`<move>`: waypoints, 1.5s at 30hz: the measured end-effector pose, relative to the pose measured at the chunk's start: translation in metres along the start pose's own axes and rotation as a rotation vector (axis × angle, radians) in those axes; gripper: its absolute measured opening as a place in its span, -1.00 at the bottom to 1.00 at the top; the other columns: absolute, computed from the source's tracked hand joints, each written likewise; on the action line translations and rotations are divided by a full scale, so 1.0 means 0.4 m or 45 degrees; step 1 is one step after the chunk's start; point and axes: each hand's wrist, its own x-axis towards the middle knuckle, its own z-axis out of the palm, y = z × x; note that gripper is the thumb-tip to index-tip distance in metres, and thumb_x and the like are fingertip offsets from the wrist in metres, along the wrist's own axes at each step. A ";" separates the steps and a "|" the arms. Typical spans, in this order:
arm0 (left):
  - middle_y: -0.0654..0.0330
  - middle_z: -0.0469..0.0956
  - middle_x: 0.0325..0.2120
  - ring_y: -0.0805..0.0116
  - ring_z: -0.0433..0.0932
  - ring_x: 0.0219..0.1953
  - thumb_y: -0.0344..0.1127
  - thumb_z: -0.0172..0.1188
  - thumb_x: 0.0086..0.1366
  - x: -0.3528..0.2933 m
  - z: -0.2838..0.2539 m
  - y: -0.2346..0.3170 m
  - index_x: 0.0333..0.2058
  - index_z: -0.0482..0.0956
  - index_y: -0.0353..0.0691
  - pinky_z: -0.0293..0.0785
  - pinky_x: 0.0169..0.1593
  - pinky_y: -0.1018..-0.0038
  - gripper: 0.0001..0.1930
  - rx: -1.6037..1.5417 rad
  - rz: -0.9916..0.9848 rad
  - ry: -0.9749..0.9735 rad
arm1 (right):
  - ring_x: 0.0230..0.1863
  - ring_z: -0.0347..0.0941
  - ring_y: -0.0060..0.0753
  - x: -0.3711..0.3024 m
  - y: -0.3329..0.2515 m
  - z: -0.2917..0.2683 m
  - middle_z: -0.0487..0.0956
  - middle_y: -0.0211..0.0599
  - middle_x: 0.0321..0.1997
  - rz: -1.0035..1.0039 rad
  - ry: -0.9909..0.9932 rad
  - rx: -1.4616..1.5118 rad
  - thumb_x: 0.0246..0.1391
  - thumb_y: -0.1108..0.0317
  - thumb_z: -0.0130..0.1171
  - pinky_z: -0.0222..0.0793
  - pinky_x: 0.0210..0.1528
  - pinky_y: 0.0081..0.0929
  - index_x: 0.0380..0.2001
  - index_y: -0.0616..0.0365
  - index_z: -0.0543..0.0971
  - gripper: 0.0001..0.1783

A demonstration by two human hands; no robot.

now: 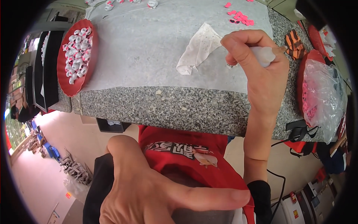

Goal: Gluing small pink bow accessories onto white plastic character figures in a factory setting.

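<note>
My right hand [257, 63] is raised over the right part of the work surface, its fingers closed round a whitish, translucent thing with a narrow tan tip [263, 55]. Fingers hide part of it, so I cannot tell its kind. Just left of that hand, a crumpled white cloth or tissue [199, 48] lies on the pale sheet [138, 48]. My left hand [145, 190] is close and low, in front of the red apron [179, 149]. One digit stretches to the right, with nothing seen in its grasp; the other fingers run out of the picture.
A red scalloped tray [64, 80] of small white-and-pink pieces stands at left. Pink pieces [241, 17] lie at the far right of the sheet. On the right are a striped orange-black item [294, 44] and a plastic-covered red tray [302, 71]. The granite edge [160, 108] runs nearest me.
</note>
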 end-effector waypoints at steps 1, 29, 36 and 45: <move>0.06 0.52 -0.52 0.35 0.52 -0.50 -0.16 -0.11 0.20 0.006 -0.013 0.001 -0.36 0.43 -0.30 0.45 -0.34 0.22 -0.71 0.028 0.027 -0.001 | -0.56 0.35 -0.64 0.001 -0.001 0.003 0.49 -0.37 -0.53 -0.008 -0.002 0.003 -0.15 0.48 0.19 0.24 -0.48 -0.72 -0.50 0.30 0.50 -0.88; 0.38 0.53 -0.58 0.75 0.44 -0.61 -0.48 0.04 0.07 0.037 -0.060 -0.066 -0.43 0.43 -0.21 0.42 -0.48 0.70 -0.94 0.390 0.590 0.142 | -0.56 0.36 -0.57 -0.007 0.012 0.004 0.53 -0.19 -0.49 0.004 0.039 0.031 -0.14 0.45 0.19 0.27 -0.46 -0.64 -0.47 0.34 0.49 -0.83; 0.42 0.52 -0.56 0.81 0.41 -0.62 -0.52 0.04 0.05 0.057 -0.086 -0.051 -0.46 0.43 -0.18 0.36 -0.53 0.81 -0.92 0.386 0.494 -0.126 | -0.56 0.37 -0.57 -0.003 0.018 0.006 0.53 -0.22 -0.49 -0.057 0.024 0.034 -0.14 0.46 0.18 0.27 -0.47 -0.65 -0.46 0.33 0.49 -0.84; 0.30 0.41 -0.62 0.50 0.39 -0.61 -0.26 -0.03 0.13 0.044 -0.109 0.042 -0.52 0.41 -0.16 0.36 -0.40 0.54 -0.86 0.552 0.184 -0.464 | -0.56 0.37 -0.63 0.009 -0.010 0.005 0.49 -0.34 -0.55 -0.070 -0.013 0.012 -0.18 0.54 0.16 0.28 -0.50 -0.71 -0.53 0.32 0.50 -0.92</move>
